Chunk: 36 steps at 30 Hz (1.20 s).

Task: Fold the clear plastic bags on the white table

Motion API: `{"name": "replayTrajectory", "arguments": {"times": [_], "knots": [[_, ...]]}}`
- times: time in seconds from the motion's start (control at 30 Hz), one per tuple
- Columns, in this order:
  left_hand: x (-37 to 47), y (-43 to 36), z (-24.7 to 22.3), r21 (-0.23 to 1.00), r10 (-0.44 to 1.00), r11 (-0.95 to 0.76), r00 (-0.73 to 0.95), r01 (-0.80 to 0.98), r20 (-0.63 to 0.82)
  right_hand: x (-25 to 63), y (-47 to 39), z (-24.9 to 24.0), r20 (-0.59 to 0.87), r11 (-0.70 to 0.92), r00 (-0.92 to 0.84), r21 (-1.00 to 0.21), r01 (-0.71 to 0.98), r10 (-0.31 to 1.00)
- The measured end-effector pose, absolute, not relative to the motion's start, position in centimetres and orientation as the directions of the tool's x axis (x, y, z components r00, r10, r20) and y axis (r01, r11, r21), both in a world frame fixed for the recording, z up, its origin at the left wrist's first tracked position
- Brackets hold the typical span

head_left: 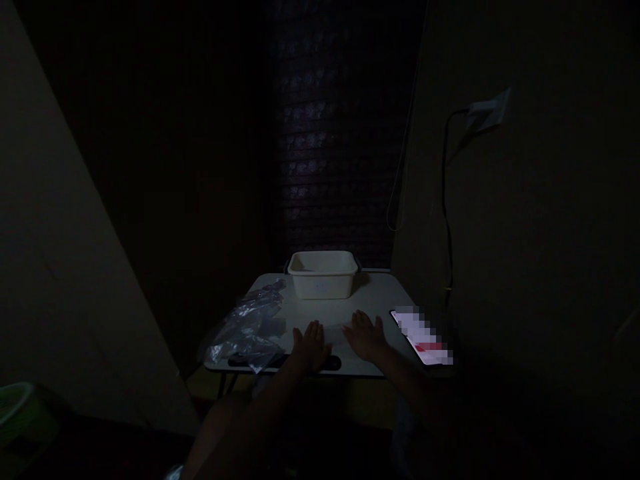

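Observation:
My left hand [311, 345] rests on the small white table [375, 293] near its front edge, fingers stretched forward. Just to its right, my right hand [367, 337] also lies with fingers out and thumb apart. A faint, see-through flat sheet [338, 328] seems to lie between the two hands; the dim light hides what it is. Crumpled clear plastic bags [250, 327] spread over the table's left side, close to my left hand. A white plastic basin [324, 285] stands beyond both hands, its contents barely visible.
A phone [420, 337] with a lit, blurred screen lies at the table's right edge. Behind are a dark blind [310, 133] and a black cable [444, 180] hanging from a wall outlet [487, 113]. A green basket [23, 413] stands low at left.

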<state>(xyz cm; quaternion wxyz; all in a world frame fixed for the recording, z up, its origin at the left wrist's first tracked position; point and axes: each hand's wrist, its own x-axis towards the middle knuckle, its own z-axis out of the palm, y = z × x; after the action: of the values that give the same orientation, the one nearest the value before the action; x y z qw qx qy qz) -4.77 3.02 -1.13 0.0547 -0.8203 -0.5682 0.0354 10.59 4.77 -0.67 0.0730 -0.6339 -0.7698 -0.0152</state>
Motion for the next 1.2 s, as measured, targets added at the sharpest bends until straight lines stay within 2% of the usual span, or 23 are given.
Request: {"name": "replayTrajectory", "arguments": {"times": [0.17,0.27,0.37,0.53,0.93,1.07,1.2], "knots": [[-4.7,3.0,-1.1,-0.099,0.937,-0.348,0.349,0.932,-0.007,7.5,4.3,-0.4,0.153,0.497,-0.479,-0.114,0.860,0.864],[-4.6,3.0,-1.1,-0.096,0.926,-0.377,0.377,0.921,-0.015,6.1,4.1,-0.9,0.139,0.583,-0.567,-0.125,0.803,0.812],[-4.5,3.1,-1.1,-0.082,0.930,-0.368,0.368,0.926,-0.018,5.7,4.2,-1.3,0.111,0.544,-0.533,-0.154,0.825,0.839],[-4.6,3.0,-1.2,-0.054,0.940,-0.340,0.341,0.939,0.004,6.6,4.6,-1.8,0.107,0.511,-0.501,-0.101,0.854,0.859],[-4.5,2.5,-0.8,-0.120,0.947,-0.314,0.321,0.942,0.036,8.8,4.7,-2.0,0.107,0.396,-0.388,-0.059,0.917,0.915],[-4.4,2.5,-0.5,-0.116,0.949,-0.313,0.316,0.943,0.009,9.7,4.7,-1.9,0.090,0.366,-0.360,-0.052,0.929,0.929],[-4.5,2.5,-0.5,-0.116,0.947,-0.321,0.321,0.940,-0.014,10.6,4.5,-1.8,0.134,0.357,-0.349,-0.043,0.933,0.928]]}}
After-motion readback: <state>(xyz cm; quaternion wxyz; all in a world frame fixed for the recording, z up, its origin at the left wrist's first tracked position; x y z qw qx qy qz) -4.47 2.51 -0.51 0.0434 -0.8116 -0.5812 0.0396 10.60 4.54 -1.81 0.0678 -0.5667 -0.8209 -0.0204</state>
